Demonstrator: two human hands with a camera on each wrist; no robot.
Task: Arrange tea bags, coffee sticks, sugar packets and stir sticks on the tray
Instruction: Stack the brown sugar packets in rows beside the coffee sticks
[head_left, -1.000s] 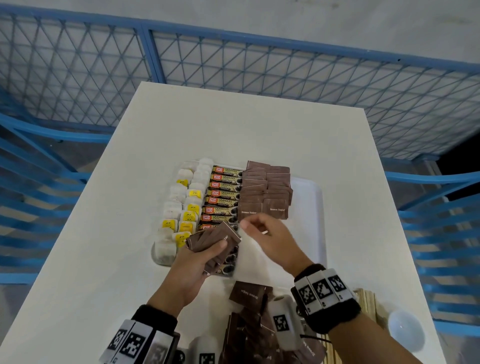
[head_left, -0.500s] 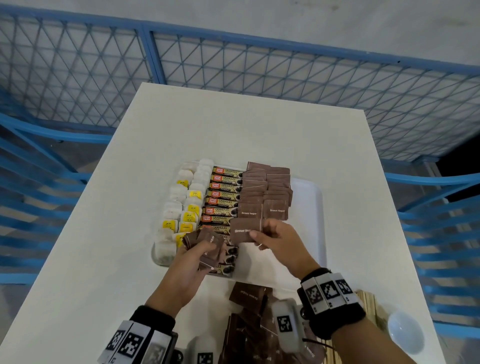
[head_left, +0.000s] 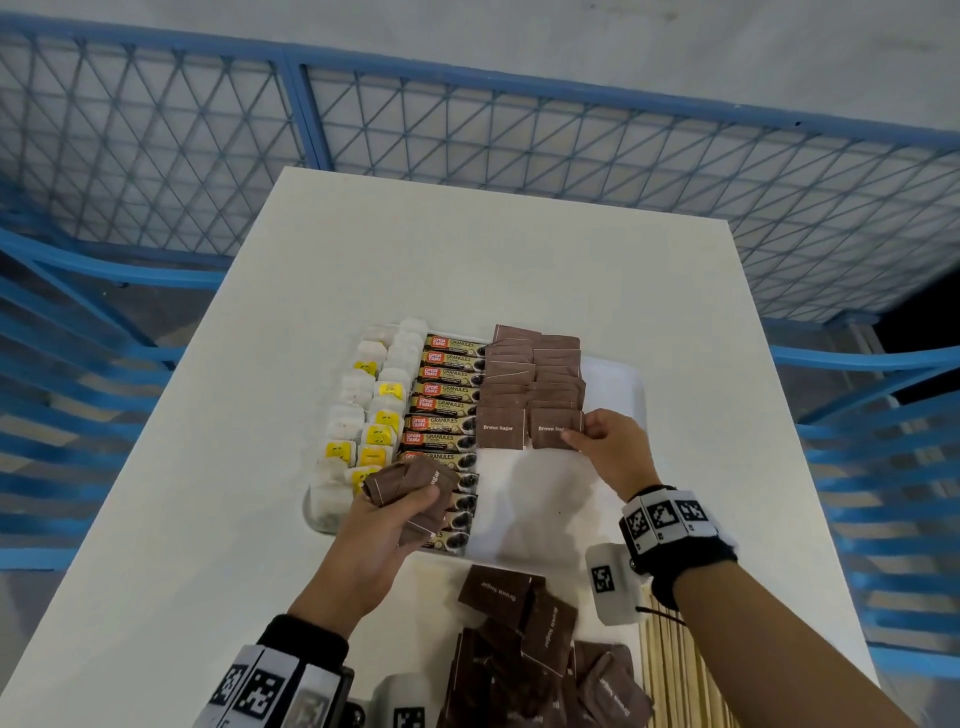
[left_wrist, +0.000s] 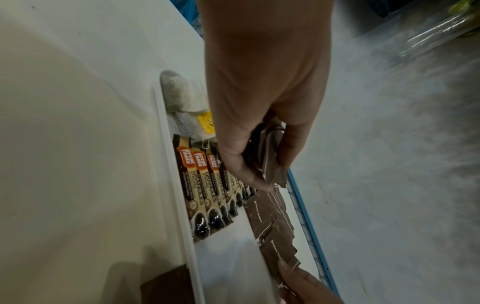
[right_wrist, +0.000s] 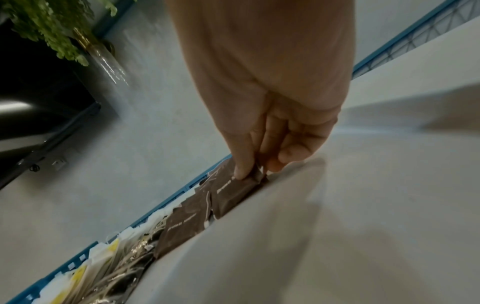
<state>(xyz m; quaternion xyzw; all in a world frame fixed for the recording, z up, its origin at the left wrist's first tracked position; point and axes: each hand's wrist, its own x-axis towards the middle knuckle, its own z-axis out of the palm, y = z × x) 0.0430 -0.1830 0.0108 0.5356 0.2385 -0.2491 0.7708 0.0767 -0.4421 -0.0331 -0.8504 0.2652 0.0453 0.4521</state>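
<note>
A white tray (head_left: 615, 384) on the table holds tea bags (head_left: 363, 415) at its left, coffee sticks (head_left: 447, 405) in the middle and two columns of brown sugar packets (head_left: 530, 374) to the right. My right hand (head_left: 576, 434) pinches the right edge of the nearest brown sugar packet (head_left: 550, 428) in the right column, which lies on the tray. In the right wrist view that same packet (right_wrist: 233, 193) sits between thumb and fingers. My left hand (head_left: 410, 501) grips a bunch of brown sugar packets (head_left: 410, 480) above the coffee sticks' near end, the bunch (left_wrist: 270, 156) also visible in the left wrist view.
A loose pile of brown sugar packets (head_left: 540, 649) lies on the table near me, in front of the tray. Wooden stir sticks (head_left: 680, 675) lie to the right of that pile. Blue mesh railing (head_left: 467, 135) surrounds the white table (head_left: 493, 270).
My right hand carried one sugar packet from beside the left hand's bunch forward and right, and set it down at the near end of the right column. The left hand stayed put.
</note>
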